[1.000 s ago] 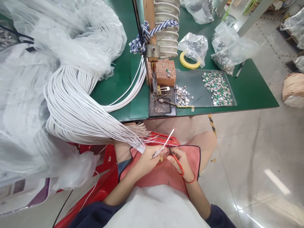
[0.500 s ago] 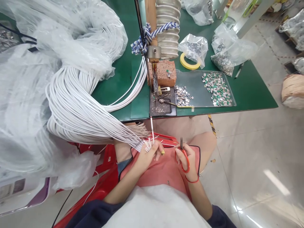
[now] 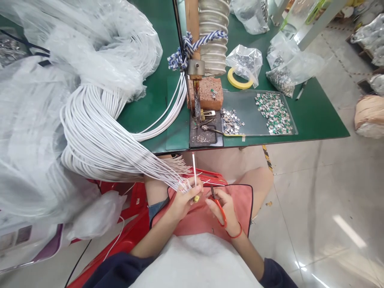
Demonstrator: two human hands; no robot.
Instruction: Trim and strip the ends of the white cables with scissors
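Note:
My left hand [image 3: 183, 204] grips the loose ends of a thick bundle of white cables [image 3: 99, 136], and one white cable [image 3: 194, 170] stands upright from its fingers. A small yellow object [image 3: 196, 199] shows at those fingertips. My right hand [image 3: 223, 209] is shut on red-handled scissors [image 3: 220, 210], whose short blades point up and left, close to the left fingers. The two hands are a little apart. The stripped cable ends are small, and part of them is hidden by my fingers.
Clear plastic sheeting [image 3: 36, 120] wraps the bundle on my left. Ahead, a green workbench [image 3: 315, 116] holds a brick [image 3: 205, 94], a metal tray of small terminals [image 3: 252, 114], yellow tape [image 3: 239, 79] and plastic bags. A red chair [image 3: 129, 216] lies below the bundle.
My right hand has moved left, toward the left hand, and the scissors now tilt toward the cable ends. The upright cable stays in my left hand.

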